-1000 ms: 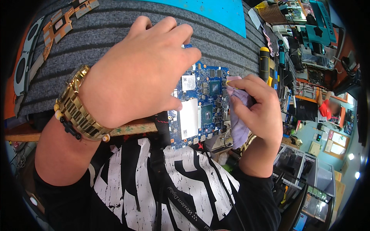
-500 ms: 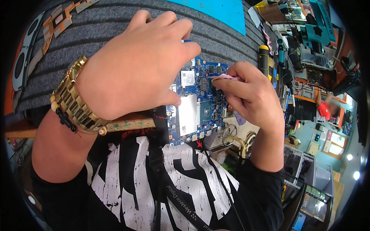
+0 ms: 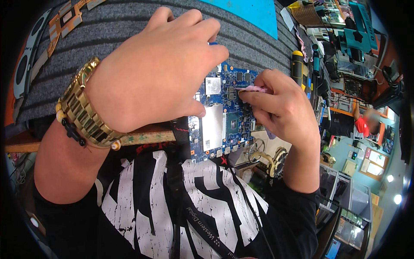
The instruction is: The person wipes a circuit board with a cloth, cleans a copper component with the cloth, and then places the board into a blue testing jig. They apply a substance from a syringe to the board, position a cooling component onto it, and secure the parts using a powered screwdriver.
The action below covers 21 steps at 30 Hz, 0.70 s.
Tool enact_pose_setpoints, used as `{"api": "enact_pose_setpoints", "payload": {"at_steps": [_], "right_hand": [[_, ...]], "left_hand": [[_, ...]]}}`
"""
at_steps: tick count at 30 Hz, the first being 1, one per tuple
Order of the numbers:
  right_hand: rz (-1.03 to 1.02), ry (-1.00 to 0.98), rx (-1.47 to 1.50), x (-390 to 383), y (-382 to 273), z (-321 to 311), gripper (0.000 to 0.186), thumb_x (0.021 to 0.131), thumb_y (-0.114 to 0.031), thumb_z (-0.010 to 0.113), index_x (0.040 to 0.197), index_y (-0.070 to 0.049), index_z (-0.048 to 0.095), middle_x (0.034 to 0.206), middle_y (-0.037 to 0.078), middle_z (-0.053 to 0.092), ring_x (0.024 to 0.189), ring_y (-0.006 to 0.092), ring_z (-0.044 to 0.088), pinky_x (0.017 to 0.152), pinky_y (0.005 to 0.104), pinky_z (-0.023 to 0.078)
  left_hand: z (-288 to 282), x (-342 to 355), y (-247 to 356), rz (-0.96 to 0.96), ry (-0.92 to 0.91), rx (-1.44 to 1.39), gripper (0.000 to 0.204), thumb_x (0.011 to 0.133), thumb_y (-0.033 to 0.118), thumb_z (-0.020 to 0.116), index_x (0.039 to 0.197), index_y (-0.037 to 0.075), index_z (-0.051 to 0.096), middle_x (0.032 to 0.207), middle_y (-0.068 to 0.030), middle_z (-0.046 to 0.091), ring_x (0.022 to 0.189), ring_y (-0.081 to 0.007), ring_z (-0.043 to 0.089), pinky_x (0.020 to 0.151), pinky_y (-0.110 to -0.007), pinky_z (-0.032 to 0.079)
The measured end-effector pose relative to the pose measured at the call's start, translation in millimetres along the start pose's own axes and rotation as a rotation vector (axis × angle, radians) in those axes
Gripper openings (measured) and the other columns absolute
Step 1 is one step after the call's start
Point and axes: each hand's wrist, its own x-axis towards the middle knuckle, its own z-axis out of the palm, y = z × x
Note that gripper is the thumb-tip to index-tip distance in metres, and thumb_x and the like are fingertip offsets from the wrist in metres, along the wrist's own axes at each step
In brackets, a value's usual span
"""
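A blue circuit board [image 3: 233, 137] with silver metal plates and dark chips spans the bench's near edge and reaches out over my lap. My left hand [image 3: 151, 73] grips its left side, with the thumb by the large silver plate [image 3: 212, 129] and the fingers arched over the far end. Some of those fingertips are hidden. On the board's right side, my right hand [image 3: 286, 108] pinches a crumpled pink cloth [image 3: 257, 89] between thumb and fingers. The cloth touches the board near its far right part; more of it hangs below the hand.
Ribbed grey matting covers the bench, whose wooden edge [image 3: 148, 137] runs before me. A silver part with round openings [image 3: 30, 56] and a copper-coloured piece [image 3: 67, 21] lie left. Beyond are a blue mat [image 3: 246, 13] and a yellow-black tool [image 3: 297, 69]. Another person [image 3: 362, 125] is far right.
The board and both hands appear shifted slightly to the right in the picture. My right hand still presses the pink cloth to the board; the left keeps its grip.
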Motion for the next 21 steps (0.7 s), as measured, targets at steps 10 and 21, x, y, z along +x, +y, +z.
{"api": "enact_pose_setpoints", "payload": {"at_steps": [10, 21], "right_hand": [[0.330, 0.050, 0.244, -24.5, 0.0, -17.3, 0.024, 0.094, 0.002, 0.083, 0.116, -0.003, 0.089, 0.094, 0.011, 0.070, 0.081, 0.0261, 0.069, 0.072, 0.0382, 0.055], [0.678, 0.327, 0.702, -53.5, -8.4, 35.8, 0.023, 0.106, -0.005, 0.078, 0.125, 0.005, 0.087, 0.106, 0.010, 0.082, 0.094, 0.0155, 0.074, 0.085, 0.0323, 0.057]], "left_hand": [[2.3, -0.8, -2.6, -0.003, -0.007, 0.008, 0.080, 0.071, 0.030, 0.107, 0.142, 0.005, 0.078, 0.143, -0.0114, 0.066, 0.141, -0.0335, 0.059, 0.122, -0.052, 0.041], [2.5, -2.5, 2.0, -0.013, 0.024, -0.003, 0.084, 0.067, 0.034, 0.108, 0.142, 0.010, 0.078, 0.124, -0.0103, 0.060, 0.126, -0.0320, 0.061, 0.111, -0.046, 0.043]]}}
